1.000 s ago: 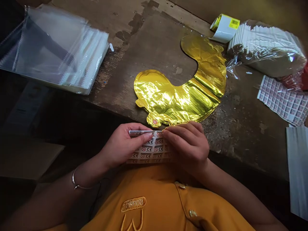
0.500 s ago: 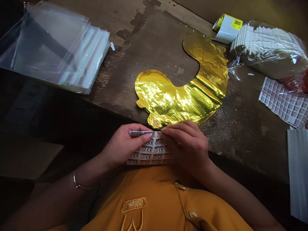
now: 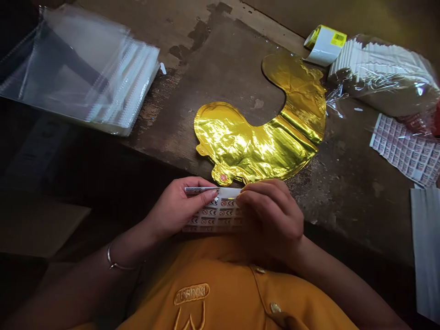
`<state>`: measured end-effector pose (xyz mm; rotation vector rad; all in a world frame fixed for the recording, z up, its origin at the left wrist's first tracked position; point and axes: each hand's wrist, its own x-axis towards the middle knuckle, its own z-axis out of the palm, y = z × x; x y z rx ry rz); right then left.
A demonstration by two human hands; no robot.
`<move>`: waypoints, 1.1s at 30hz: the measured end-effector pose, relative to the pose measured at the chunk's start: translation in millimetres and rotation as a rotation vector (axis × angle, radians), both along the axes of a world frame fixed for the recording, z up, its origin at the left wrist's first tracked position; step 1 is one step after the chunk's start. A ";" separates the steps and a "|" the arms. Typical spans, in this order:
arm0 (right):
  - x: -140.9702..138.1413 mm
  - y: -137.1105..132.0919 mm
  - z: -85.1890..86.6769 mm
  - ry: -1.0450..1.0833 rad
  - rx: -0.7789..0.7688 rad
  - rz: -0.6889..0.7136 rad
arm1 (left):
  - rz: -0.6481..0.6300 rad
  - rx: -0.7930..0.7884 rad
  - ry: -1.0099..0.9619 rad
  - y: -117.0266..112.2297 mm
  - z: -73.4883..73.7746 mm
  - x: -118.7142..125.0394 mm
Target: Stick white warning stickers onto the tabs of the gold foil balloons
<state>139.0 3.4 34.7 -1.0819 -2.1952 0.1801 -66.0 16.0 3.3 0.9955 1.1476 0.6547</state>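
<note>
1. Your left hand (image 3: pixel 175 208) is closed on the left end of the label sheet (image 3: pixel 216 217), which sits just below the gold foil balloon (image 3: pixel 254 146).
2. Your right hand (image 3: pixel 271 220) is curled, its fingertips (image 3: pixel 240 198) pinching the sheet's top edge. The sheet looks thin, light and floppy, so the edges seem the best place to hold it, with both hands keeping it taut.
3. The balloon lies flat on the desk (image 3: pixel 360 215). It looks light, soft and slippery, and the small tab at its lower end looks easiest to grip.
4. Left of the balloon lies a stack of clear plastic bags (image 3: pixel 92 73).
5. Right of the balloon are a loose label sheet (image 3: pixel 405 153) and a white paper stack (image 3: pixel 426 247).
6. Beyond the balloon are a white label roll (image 3: pixel 325 45) and a wrapped bundle of white paper (image 3: pixel 381 73).
</note>
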 end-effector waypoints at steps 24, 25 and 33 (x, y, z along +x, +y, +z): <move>-3.1 61.7 -18.2 -0.020 -0.500 -0.237 | -0.525 1.364 0.591 23.3 -10.5 -5.2; -3.0 62.1 -19.2 -0.023 -0.502 -0.241 | -0.525 1.365 0.593 23.5 -10.5 -5.3; -3.1 65.9 -15.7 -0.004 -0.519 -0.210 | -0.538 1.345 0.574 24.4 -10.3 -5.3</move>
